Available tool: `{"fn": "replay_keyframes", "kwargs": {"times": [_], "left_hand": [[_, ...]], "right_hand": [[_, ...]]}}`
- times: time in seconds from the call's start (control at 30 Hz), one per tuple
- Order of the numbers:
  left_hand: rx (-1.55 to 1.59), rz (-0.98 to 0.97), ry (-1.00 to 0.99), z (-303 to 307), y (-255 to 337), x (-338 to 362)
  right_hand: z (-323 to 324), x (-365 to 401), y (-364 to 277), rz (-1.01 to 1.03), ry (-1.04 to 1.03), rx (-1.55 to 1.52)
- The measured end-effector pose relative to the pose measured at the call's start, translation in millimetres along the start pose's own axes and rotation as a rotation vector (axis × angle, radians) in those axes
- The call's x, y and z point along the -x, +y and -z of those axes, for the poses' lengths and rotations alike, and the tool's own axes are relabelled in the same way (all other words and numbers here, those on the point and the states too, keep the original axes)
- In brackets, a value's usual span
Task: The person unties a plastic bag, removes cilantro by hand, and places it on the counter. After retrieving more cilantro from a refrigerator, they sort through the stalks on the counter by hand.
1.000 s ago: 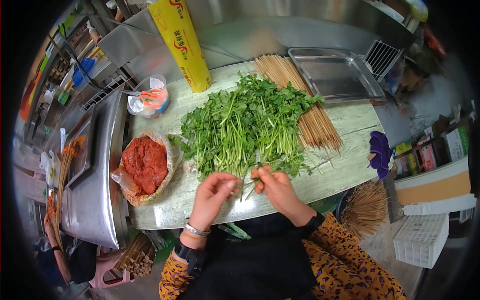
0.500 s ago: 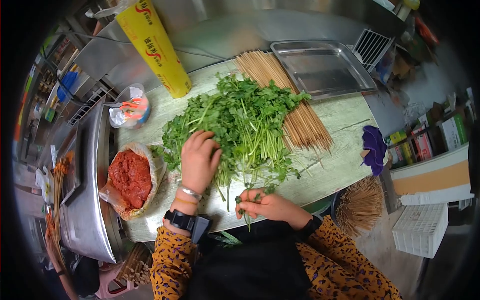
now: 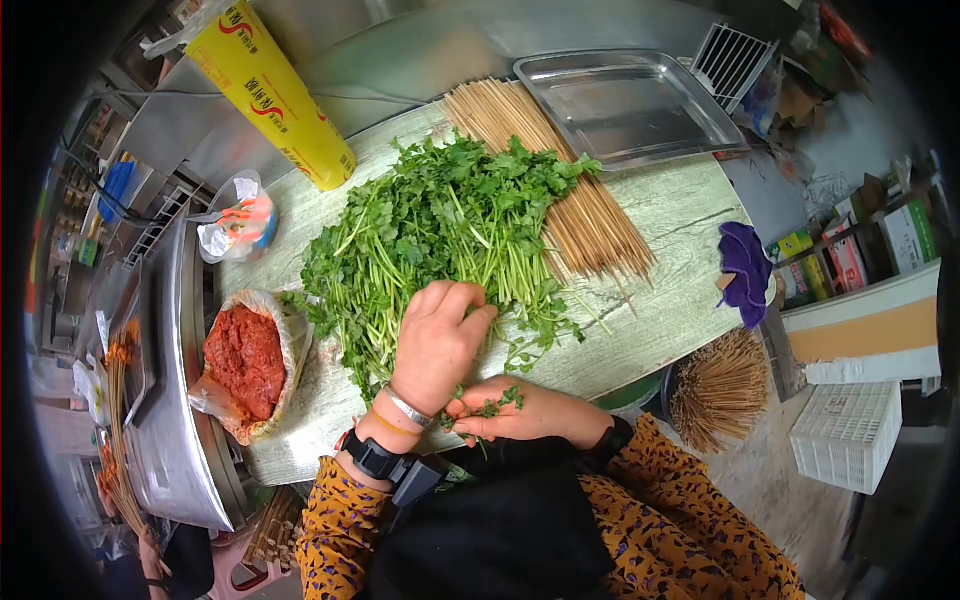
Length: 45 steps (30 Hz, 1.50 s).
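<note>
A large heap of cilantro point(image 3: 430, 215) covers the middle of the table, its stems toward me. My left hand point(image 3: 440, 335) is at the heap's near edge, fingers curled down against the stems; its fingertips are partly hidden, so what they grip cannot be made out. Just below and to the right, my right hand point(image 3: 525, 408) is closed around a few small cilantro sprigs point(image 3: 490, 408), whose leaves stick out between thumb and fingers. The left wrist overlaps the tips of the right fingers.
Bamboo skewers point(image 3: 590, 225) lie right of the heap, beside a metal tray point(image 3: 625, 150). At left are a bag of red minced meat point(image 3: 245, 365), a plastic tub point(image 3: 245, 215) and a yellow cling-film roll point(image 3: 270, 95). A purple cloth point(image 3: 745, 275) hangs at the right edge.
My left hand has come right and toward me from the heap's left part. My right hand, still holding sprigs, has shifted slightly left; the hands are now close together.
</note>
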<state>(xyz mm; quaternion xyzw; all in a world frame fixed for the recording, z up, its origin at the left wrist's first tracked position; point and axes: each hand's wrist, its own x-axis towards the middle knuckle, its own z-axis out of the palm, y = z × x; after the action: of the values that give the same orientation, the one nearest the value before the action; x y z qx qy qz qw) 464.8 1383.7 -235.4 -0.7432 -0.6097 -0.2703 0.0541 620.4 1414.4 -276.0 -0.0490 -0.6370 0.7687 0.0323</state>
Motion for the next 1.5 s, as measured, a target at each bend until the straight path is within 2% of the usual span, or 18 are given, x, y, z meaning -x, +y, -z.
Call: {"fn": "replay_keyframes", "kwargs": {"times": [0.23,0.33,0.37,0.43,0.5,0.6,0.7,0.77,0.83,0.9,0.97,1.0,1.1,1.17,1.23,1.27,1.33,1.5], "left_hand": [[-0.008,0.038,-0.019,-2,-2,5],[0.384,0.257,0.162,9,-3,17],[0.37,0.257,0.163,12,-4,23],[1.113,0.741,0.162,19,-6,36],[1.164,0.792,0.18,23,-10,48],[1.679,0.88,0.315,29,-15,68],[1.836,0.898,0.413,34,-8,74],[1.831,0.904,0.43,39,-6,81],[1.651,0.871,0.381,42,-5,90],[1.539,0.888,0.363,52,5,89],[1.189,0.757,0.23,60,11,89],[1.137,0.699,0.246,61,14,88],[0.903,0.519,0.258,74,13,85],[0.926,0.666,0.365,85,17,78],[1.06,0.754,0.259,90,20,81],[1.062,0.752,0.264,91,20,82],[1.06,0.828,-0.054,93,19,84],[0.749,0.757,0.03,75,15,97]], "right_hand": [[4,0,0,-0.036,-0.043,-0.044],[3,0,4,-0.031,-0.011,-0.047],[3,-1,4,-0.021,-0.02,-0.048],[1,-1,5,-0.091,0.024,-0.099],[1,-5,9,-0.069,0.024,-0.162],[3,-5,10,-0.034,0.169,-0.363],[0,-3,6,-0.03,0.196,-0.305],[-4,-2,-1,-0.041,0.249,-0.27],[-7,-1,-13,0.269,0.436,0.117],[-8,-6,-42,0.263,0.462,0.186],[-12,-21,-59,0.428,0.527,0.747],[-13,-29,-58,0.445,0.52,0.884],[-14,-42,-48,0.497,0.438,0.808],[-20,-43,-53,0.5,0.48,0.665],[-22,-38,-62,0.203,0.435,0.054],[-23,-40,-61,0.244,0.431,-0.055],[-21,-40,-51,0.231,0.459,-0.075],[-21,-32,-37,0.099,0.548,0.002]]}}
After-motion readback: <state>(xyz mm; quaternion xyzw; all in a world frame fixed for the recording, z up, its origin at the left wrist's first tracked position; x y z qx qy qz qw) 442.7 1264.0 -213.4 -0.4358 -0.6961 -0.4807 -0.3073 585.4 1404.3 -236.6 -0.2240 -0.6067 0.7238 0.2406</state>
